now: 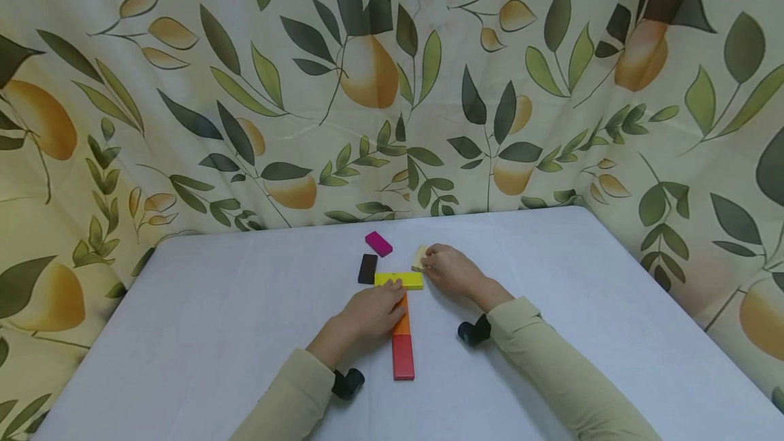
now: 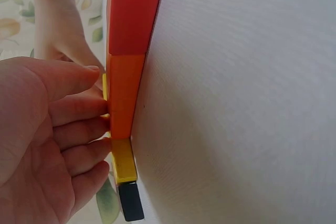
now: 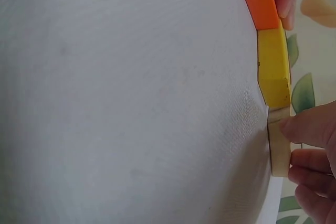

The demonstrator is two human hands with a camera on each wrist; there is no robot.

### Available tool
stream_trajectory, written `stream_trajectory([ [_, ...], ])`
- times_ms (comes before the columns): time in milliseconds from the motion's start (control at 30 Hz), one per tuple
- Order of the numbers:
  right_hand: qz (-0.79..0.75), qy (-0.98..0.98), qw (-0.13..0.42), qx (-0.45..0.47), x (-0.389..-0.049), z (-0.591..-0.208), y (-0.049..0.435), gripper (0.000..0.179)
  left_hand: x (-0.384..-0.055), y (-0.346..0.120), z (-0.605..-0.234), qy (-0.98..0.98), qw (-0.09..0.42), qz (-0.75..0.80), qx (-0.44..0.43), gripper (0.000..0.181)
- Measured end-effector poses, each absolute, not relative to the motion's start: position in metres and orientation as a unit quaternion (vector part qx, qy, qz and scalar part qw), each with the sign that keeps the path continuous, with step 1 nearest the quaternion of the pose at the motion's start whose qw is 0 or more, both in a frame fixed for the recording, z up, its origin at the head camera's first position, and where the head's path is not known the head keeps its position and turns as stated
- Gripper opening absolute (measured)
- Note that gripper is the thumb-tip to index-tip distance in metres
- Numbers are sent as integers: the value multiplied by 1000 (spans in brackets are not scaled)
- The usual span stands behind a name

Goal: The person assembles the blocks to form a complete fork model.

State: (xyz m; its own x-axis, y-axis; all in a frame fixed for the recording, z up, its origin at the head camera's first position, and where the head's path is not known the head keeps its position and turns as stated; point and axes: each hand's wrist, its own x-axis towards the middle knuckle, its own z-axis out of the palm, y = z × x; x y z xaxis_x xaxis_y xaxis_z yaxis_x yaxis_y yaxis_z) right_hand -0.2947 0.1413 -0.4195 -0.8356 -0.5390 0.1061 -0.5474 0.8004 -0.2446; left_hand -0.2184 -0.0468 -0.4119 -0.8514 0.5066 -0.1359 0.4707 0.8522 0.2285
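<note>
Flat rectangular blocks lie on a white-covered table. A red block (image 1: 403, 358) and an orange block (image 1: 401, 327) run end to end toward a yellow block (image 1: 413, 282) set crosswise at their far end. My left hand (image 1: 372, 309) rests its extended fingertips on the orange and yellow blocks; the left wrist view shows the thumb (image 2: 79, 77) apart from them. A pale wooden block (image 3: 280, 150) stands by the yellow one's right end, partly hidden in the head view. My right hand (image 1: 456, 271) pinches it between thumb and fingers.
A black block (image 1: 367, 269) touches or nearly touches the yellow block's left end. Behind it lies a magenta block (image 1: 378, 243). A leaf-and-fruit patterned curtain (image 1: 367, 128) hangs behind the white tabletop (image 1: 245, 305).
</note>
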Motion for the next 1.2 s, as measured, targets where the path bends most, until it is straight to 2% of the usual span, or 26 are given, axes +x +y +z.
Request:
stream_trajectory([
  [633,118,-948,3,295,-297,-419,138,29,-218,-47,-412,958,100,95,253,45],
  [1200,124,-933,23,338,-298,-422,141,26,-218,-47,-413,958,99,98,250,45],
])
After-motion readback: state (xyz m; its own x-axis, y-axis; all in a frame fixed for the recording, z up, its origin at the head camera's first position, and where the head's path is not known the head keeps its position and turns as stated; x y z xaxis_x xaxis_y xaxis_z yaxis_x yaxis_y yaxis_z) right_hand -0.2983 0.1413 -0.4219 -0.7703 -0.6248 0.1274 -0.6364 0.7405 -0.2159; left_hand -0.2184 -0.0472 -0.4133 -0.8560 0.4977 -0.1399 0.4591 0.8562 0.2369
